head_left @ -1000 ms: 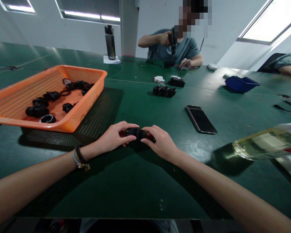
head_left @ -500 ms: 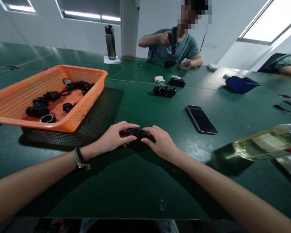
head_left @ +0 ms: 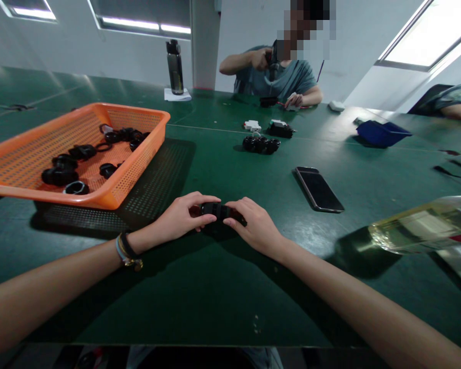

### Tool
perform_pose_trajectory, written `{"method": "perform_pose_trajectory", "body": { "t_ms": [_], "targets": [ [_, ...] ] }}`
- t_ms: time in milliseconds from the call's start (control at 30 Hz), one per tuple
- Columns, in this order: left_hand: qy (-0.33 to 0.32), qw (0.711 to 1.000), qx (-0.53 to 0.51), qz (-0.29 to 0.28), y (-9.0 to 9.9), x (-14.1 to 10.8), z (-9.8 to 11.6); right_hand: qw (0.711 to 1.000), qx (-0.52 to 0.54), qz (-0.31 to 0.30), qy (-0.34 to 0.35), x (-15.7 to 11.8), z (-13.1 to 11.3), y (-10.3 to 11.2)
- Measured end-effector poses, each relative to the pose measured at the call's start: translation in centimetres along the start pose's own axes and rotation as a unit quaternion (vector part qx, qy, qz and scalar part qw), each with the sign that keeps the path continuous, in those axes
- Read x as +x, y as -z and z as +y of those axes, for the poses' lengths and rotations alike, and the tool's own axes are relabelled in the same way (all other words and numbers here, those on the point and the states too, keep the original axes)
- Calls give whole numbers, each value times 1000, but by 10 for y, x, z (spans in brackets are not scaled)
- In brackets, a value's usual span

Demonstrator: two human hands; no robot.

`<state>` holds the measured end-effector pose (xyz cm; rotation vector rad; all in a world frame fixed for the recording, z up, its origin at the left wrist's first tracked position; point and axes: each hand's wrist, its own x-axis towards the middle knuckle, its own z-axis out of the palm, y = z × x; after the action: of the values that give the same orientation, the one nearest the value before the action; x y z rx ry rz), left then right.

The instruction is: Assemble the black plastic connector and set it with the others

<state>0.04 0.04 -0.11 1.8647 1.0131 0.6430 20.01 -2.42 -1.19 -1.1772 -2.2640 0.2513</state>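
Just above the green table (head_left: 215, 297), both hands meet at a small black cylindrical part (head_left: 215, 210). My left hand (head_left: 182, 216) is closed on its left end, thumb below and fingers above. On the right end, my right hand (head_left: 255, 223) pinches with thumb and fingertips. The fingers cover much of the part, so its exact kind cannot be made out. Similar black round parts (head_left: 60, 175) lie in the orange basket (head_left: 138, 177) to the left, along with a dark ring.
Beyond my hands sit several black parts in a cluster (head_left: 261, 144) and small white pieces (head_left: 252, 125). A phone (head_left: 319, 189), a lying bottle of yellow liquid (head_left: 426, 225) and a blue bin (head_left: 383, 134) are on the right. Across the table a person holds a power driver (head_left: 273, 61).
My hands and the black part have barely moved; the right fingers have shifted very slightly. Across the table, the person's driver has lifted a little away from the dark piece below it.
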Motion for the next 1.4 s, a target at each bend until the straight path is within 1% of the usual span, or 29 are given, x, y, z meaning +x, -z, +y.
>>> {"method": "perform_pose_trajectory", "body": {
  "t_ms": [233, 333, 500, 1000, 1400],
  "targets": [
    [4, 1000, 2, -4, 1, 0, -2, 999, 20, 25, 36, -3, 2, -2],
    [7, 1000, 2, -7, 1, 1, -1, 999, 25, 32, 23, -3, 3, -5],
    [7, 1000, 1, -9, 1, 0, 1, 1000, 11, 23, -7, -3, 3, -5],
    [12, 1000, -5, -6, 0, 0, 1, 1000, 15, 25, 3, -3, 4, -5],
    [11, 1000, -10, -7, 1, 0, 2, 1000, 15, 12, -8, -2, 2, -3]
  ]
}}
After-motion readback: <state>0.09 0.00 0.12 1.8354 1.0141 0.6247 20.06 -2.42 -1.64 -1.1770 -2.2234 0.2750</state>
